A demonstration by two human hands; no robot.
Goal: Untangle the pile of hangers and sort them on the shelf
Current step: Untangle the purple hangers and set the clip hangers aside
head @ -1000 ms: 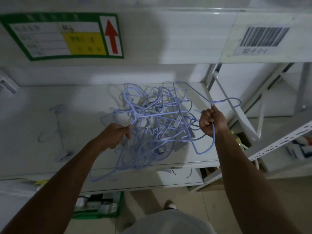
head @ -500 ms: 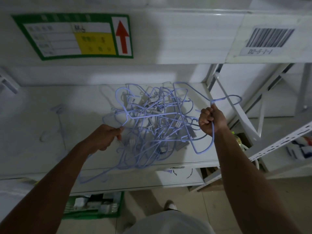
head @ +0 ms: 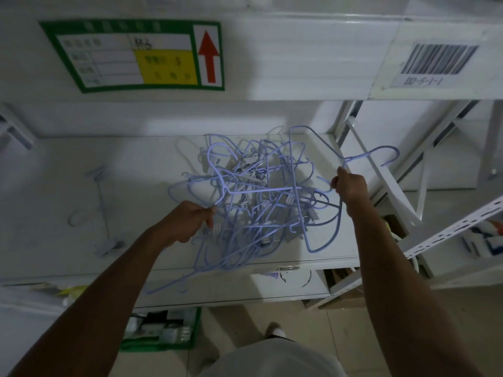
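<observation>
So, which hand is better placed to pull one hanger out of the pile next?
Right hand, probably: it grips a hanger whose hook sticks out right of the pile. The left hand holds wire inside the tangle, so it suits steadying.

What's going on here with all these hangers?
A person stands at a white shelf, working at a tangled pile of purple hangers. The right hand has its grip on one hanger just below the hook, holding it up at the pile's right edge. The left hand grips wires on the pile's left side. A pale hanger lies apart, farther left on the shelf.
</observation>
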